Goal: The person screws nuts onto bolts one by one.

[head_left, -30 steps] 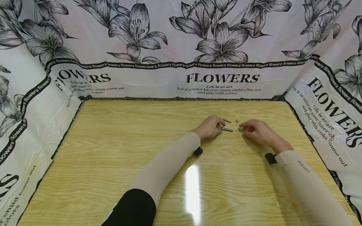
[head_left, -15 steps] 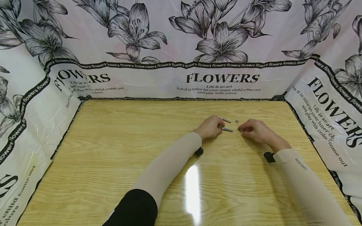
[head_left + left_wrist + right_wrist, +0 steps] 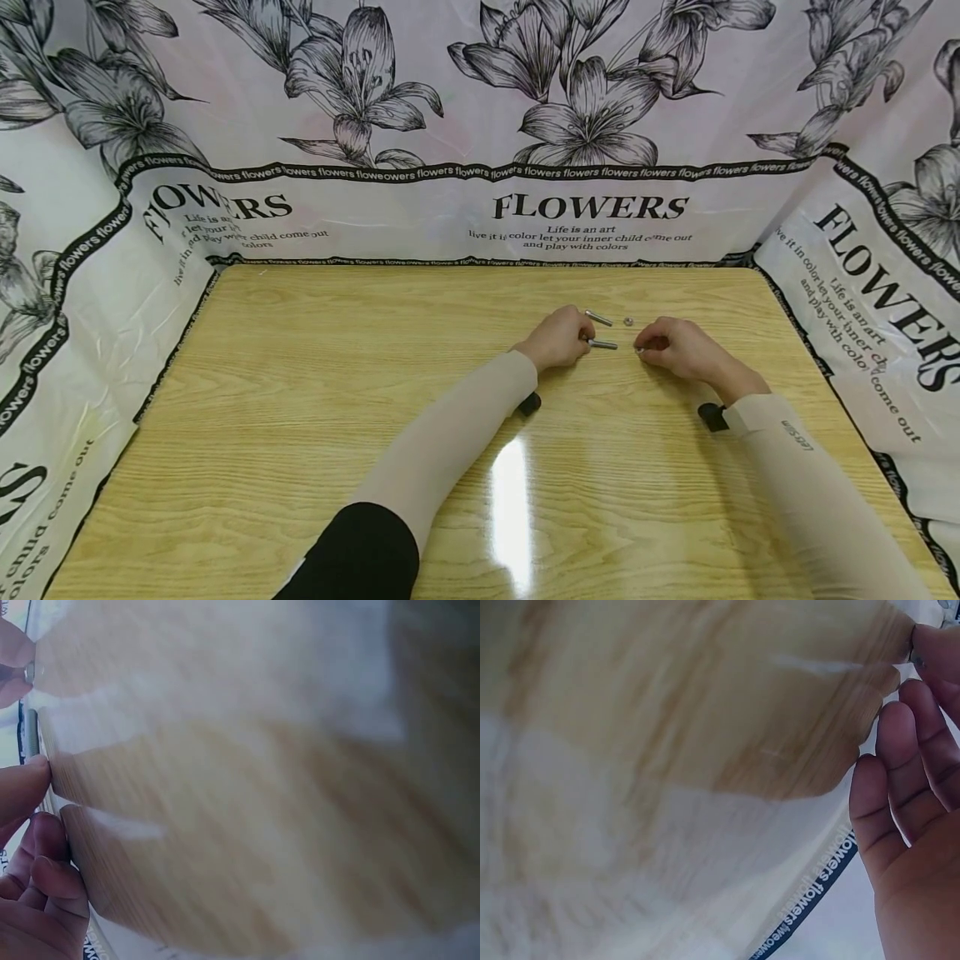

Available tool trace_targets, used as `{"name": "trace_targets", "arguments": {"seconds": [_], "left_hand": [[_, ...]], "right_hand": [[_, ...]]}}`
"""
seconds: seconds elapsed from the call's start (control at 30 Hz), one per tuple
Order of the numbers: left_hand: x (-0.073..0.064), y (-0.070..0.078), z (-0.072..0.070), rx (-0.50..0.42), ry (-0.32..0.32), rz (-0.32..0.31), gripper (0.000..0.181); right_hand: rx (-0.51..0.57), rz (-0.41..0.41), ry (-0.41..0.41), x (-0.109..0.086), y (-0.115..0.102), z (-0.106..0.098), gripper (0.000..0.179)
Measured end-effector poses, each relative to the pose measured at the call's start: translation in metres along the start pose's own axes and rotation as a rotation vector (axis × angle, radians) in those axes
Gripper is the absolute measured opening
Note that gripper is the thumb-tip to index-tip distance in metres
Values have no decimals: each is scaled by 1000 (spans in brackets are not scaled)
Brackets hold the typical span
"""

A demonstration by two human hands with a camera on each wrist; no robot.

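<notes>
The left hand [image 3: 557,337] pinches a bolt [image 3: 604,344], one end out of sight; the right hand [image 3: 686,350] pinches a nut [image 3: 30,673], mostly covered, hard to make out.

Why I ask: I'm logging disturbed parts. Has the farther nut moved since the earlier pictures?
No: in the head view, the farther nut shows no visible shift in any direction against the central FLOWERS lettering.
</notes>
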State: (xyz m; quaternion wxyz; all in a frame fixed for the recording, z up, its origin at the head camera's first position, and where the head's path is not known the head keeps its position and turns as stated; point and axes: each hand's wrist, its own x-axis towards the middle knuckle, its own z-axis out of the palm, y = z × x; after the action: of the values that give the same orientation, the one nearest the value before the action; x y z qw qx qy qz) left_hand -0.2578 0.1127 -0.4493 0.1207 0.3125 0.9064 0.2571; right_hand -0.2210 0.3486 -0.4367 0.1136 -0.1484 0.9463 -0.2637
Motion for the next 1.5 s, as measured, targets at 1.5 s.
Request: {"name": "trace_targets", "arguments": {"seconds": [1.5], "left_hand": [[-41,-14,-17,-344,148,25,11]], "right_hand": [[3,-9,106,-12,-22,2,15]]}}
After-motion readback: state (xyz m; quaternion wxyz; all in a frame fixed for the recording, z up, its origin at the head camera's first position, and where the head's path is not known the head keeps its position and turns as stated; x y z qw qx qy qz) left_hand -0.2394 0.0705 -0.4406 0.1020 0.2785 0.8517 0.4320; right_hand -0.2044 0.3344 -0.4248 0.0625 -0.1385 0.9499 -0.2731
